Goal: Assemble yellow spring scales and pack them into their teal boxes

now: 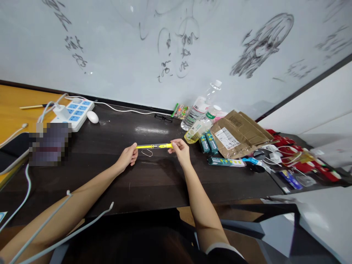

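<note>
A slim, pen-like stick (154, 146), yellow at both ends with a clear section in the middle, is held level above the dark table. My left hand (128, 154) pinches its left end, fingers curled. At its right end, my right hand (180, 149) grips the yellow tip between thumb and fingers. Just below the stick is a thin pale bent wire loop (147, 152); whether it is attached to the stick I cannot tell. The exact kind of stick is too small to make out.
A white power strip (82, 113) with plugs and a white mouse (92, 117) are at left. Bottles (194, 113), teal boxes (212, 141) and a brown cardboard package (233, 134) stand to the right. White cables (101, 216) cross over my left forearm. A whiteboard (115, 47) rises behind.
</note>
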Available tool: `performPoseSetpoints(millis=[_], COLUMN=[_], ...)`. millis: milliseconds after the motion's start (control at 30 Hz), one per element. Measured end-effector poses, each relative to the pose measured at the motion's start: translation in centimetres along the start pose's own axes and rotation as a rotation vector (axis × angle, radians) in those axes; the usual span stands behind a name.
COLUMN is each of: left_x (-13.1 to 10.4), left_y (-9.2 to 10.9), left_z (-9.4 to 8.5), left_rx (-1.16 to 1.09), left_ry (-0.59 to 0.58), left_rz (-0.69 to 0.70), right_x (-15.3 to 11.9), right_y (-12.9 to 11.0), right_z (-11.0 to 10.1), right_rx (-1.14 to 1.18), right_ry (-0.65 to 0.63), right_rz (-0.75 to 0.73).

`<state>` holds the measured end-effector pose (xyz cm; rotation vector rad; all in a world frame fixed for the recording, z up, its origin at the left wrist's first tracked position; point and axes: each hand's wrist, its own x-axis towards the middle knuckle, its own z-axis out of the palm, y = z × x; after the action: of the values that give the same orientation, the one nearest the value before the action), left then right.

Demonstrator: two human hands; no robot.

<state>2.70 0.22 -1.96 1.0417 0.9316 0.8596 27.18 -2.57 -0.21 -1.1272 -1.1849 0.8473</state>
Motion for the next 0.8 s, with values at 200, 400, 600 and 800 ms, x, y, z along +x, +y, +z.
performPoseSetpoints(millis=[200, 400, 600, 800], left_x=[0.2, 0.1, 0.0, 0.0], left_y=[-0.4, -0.5, -0.5, -0.5], left_z=[-0.1, 0.0, 0.0, 0.2], left_rx=[0.019, 0.053, 0.079, 0.064], left_ry=[-0.024, -0.014, -0.028, -0.012], left_rz=[0.021, 0.056, 0.084, 0.083], right_x=[0.0, -0.3, -0.2, -0.1], right_y=[0.2, 0.4, 1.1, 0.9], right_z=[0.1, 0.4, 0.5, 0.2], right_rx=[-0.057, -0.111, -0.063, 0.073], right_ry=[-0.011, -0.041, -0.066, -0.070], right_rz=[0.016, 0.006, 0.042, 0.119])
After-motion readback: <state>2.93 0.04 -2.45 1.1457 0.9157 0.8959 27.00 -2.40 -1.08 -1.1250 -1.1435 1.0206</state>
